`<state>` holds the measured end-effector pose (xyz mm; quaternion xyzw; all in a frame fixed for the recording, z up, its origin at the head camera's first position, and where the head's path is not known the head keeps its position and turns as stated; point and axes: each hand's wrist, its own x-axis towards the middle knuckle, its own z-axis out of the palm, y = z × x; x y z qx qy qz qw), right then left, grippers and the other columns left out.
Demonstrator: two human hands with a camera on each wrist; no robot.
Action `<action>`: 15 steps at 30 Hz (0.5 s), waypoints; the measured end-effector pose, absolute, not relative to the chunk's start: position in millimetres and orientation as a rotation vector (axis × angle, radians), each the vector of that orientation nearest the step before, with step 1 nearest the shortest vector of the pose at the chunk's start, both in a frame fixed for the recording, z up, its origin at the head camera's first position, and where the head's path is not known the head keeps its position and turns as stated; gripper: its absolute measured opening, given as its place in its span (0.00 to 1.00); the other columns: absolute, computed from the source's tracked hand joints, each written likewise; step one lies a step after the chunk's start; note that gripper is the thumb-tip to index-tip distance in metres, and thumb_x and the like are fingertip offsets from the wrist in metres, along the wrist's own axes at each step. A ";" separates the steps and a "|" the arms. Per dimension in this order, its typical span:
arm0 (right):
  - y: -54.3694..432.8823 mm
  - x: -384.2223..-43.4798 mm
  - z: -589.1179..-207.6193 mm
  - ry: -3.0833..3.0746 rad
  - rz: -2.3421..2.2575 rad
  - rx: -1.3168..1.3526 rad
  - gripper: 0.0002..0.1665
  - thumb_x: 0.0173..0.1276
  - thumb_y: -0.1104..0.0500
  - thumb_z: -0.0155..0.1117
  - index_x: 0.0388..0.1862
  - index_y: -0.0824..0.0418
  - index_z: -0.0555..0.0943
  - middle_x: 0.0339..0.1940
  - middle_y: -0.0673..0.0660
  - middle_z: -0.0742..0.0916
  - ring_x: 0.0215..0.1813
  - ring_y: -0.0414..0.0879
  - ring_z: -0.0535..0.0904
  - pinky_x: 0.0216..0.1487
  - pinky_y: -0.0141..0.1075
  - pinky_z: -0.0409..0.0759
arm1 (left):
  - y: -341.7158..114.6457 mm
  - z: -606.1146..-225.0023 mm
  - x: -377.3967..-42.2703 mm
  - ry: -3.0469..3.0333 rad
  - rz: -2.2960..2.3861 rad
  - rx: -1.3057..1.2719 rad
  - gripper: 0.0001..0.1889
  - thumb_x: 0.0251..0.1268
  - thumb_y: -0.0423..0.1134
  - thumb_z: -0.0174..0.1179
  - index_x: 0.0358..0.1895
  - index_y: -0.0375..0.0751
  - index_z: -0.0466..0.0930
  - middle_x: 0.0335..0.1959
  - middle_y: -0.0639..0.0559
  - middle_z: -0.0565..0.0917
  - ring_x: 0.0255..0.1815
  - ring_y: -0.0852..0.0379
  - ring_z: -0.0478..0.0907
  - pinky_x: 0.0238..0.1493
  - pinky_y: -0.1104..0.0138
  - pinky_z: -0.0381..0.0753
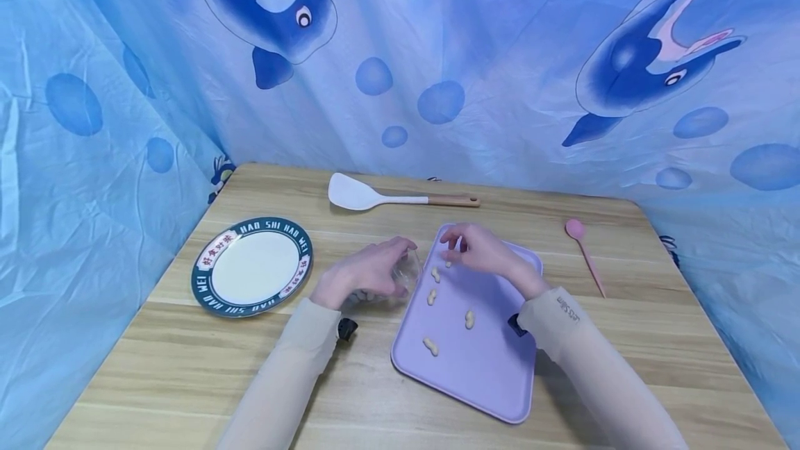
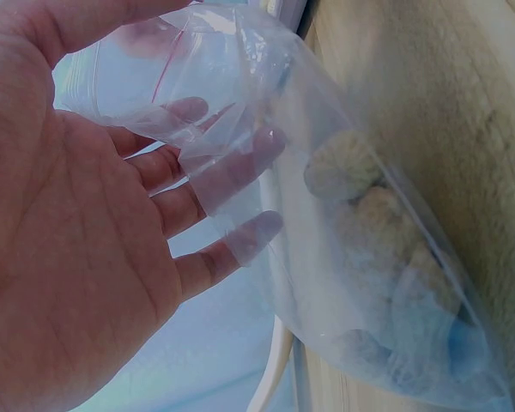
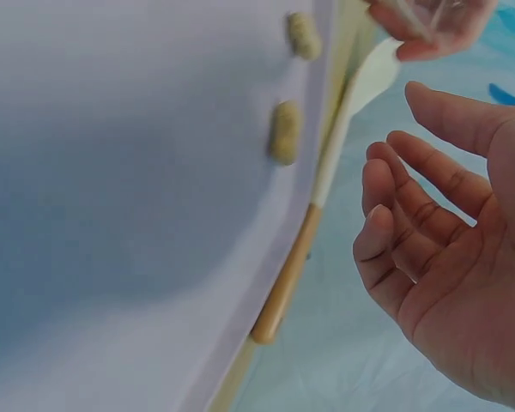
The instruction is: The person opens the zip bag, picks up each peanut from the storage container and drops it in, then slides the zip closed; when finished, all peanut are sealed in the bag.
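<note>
My left hand (image 1: 369, 271) holds a clear zip plastic bag (image 1: 407, 272) beside the tray's left edge. In the left wrist view, several unshelled peanuts (image 2: 379, 223) lie in the low end of the bag, and some fingers (image 2: 240, 176) show through its film. Over the far end of the lilac tray (image 1: 490, 367) hovers my right hand (image 1: 484, 250), its fingers loosely bent with nothing between them. Several peanuts (image 1: 469, 319) are scattered on the tray, mostly toward its left side; one is partly hidden below the right hand.
A white plate (image 1: 257, 269) with a green patterned rim stands on the left. Behind the tray lies a white spatula (image 1: 356, 193) with a wooden handle. A pink spoon (image 1: 576, 229) rests to the right. A blue dolphin-print curtain (image 1: 400, 54) hangs around the wooden table (image 1: 187, 380).
</note>
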<state>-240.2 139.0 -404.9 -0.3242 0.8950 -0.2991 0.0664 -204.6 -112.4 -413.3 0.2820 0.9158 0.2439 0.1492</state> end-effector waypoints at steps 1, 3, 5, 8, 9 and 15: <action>140.4 -241.3 -407.1 2.704 -0.888 -0.967 0.14 0.65 0.64 0.70 0.47 0.70 0.84 0.33 0.55 0.84 0.30 0.47 0.79 0.34 0.38 0.79 | -112.4 -413.4 -204.5 2.630 0.705 0.808 0.44 0.50 0.44 0.74 0.72 0.43 0.64 0.64 0.47 0.75 0.63 0.48 0.74 0.62 0.55 0.74; 143.3 -243.5 -412.0 2.722 -0.853 -0.959 0.14 0.65 0.64 0.70 0.47 0.70 0.84 0.34 0.56 0.85 0.29 0.47 0.78 0.35 0.38 0.79 | -112.7 -413.3 -204.1 2.624 0.715 0.806 0.44 0.50 0.44 0.74 0.72 0.43 0.64 0.65 0.46 0.75 0.63 0.48 0.74 0.62 0.55 0.74; 145.8 -245.1 -416.5 2.743 -0.817 -0.951 0.15 0.63 0.63 0.72 0.47 0.70 0.84 0.35 0.58 0.85 0.30 0.46 0.78 0.36 0.39 0.79 | -112.9 -413.7 -204.0 2.619 0.726 0.807 0.44 0.50 0.43 0.74 0.72 0.42 0.64 0.65 0.46 0.74 0.63 0.48 0.74 0.62 0.55 0.74; 149.1 -246.2 -421.1 2.763 -0.780 -0.951 0.16 0.61 0.62 0.73 0.46 0.70 0.84 0.36 0.60 0.85 0.32 0.46 0.79 0.38 0.40 0.80 | -112.9 -414.1 -203.7 2.616 0.734 0.809 0.44 0.50 0.43 0.74 0.72 0.42 0.64 0.65 0.46 0.74 0.63 0.47 0.73 0.62 0.55 0.74; 150.0 -246.5 -422.3 2.768 -0.769 -0.948 0.17 0.61 0.62 0.74 0.45 0.70 0.84 0.35 0.60 0.86 0.33 0.46 0.79 0.39 0.40 0.80 | -112.8 -414.3 -203.8 2.616 0.736 0.809 0.44 0.50 0.43 0.74 0.72 0.42 0.64 0.65 0.46 0.74 0.63 0.47 0.73 0.63 0.55 0.74; 152.6 -247.2 -429.8 2.752 -0.736 -0.952 0.17 0.60 0.60 0.75 0.44 0.68 0.85 0.35 0.57 0.86 0.38 0.50 0.81 0.41 0.41 0.80 | -112.4 -413.2 -203.2 2.621 0.733 0.806 0.44 0.50 0.42 0.74 0.72 0.42 0.64 0.65 0.46 0.75 0.63 0.48 0.73 0.63 0.55 0.74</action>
